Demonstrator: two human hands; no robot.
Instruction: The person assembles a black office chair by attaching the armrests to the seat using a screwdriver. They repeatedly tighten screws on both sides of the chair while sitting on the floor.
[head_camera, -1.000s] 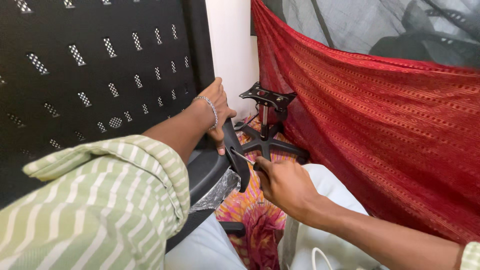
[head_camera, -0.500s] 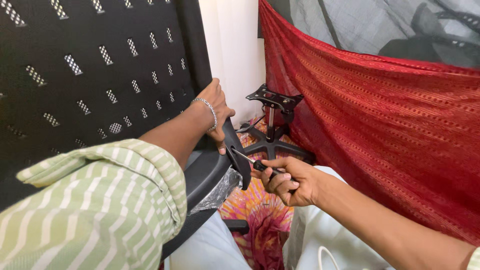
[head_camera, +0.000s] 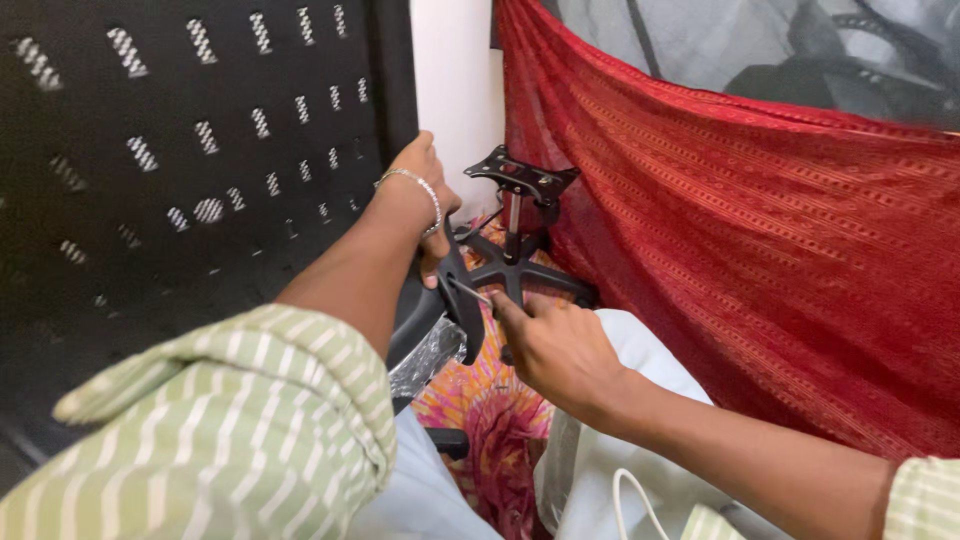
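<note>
Screwdriver (head_camera: 470, 293) meets armrest (head_camera: 458, 295) edge, both hands gripping.

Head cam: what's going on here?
A person is working on a black office chair. The left hand grips the top of a black armrest bracket beside the perforated chair back. The right hand holds a screwdriver, its tip against the bracket. The chair's star base with its mounting plate stands apart behind, by a red cloth.

Right hand (head_camera: 555, 350) has rolled over the screwdriver (head_camera: 470, 292).
</note>
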